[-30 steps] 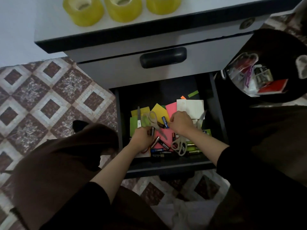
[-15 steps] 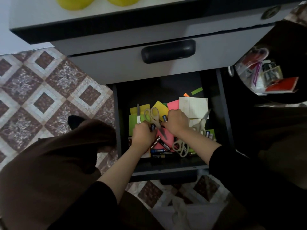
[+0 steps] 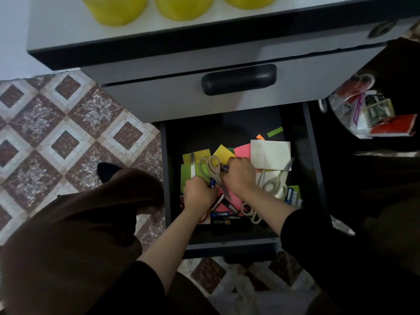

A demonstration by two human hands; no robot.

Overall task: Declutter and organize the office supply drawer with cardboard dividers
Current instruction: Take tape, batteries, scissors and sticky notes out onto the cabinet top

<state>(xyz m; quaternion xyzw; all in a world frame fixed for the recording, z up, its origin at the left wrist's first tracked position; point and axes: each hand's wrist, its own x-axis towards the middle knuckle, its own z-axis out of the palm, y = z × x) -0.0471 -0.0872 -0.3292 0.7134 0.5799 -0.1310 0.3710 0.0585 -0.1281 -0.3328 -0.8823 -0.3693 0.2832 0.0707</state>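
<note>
- Fingers (image 3: 205,183) of the left hand (image 3: 200,196): curled tight round a small blue cylindrical battery (image 3: 212,183), probably gathering like items in one fist.
- Right hand (image 3: 241,176): fingers bent down at a second blue battery (image 3: 224,168); cannot tell whether it is pinched.
- Both hands work inside the open dark-grey drawer (image 3: 227,243), above loose coloured paper notes (image 3: 223,152) and grey-handled scissors (image 3: 210,165).
- No cardboard dividers seen; sorting looks early.

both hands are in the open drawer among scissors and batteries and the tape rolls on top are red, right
No: the head view shows yellow tape rolls, not red. The left hand and right hand are in the open drawer among scissors and batteries.
</note>
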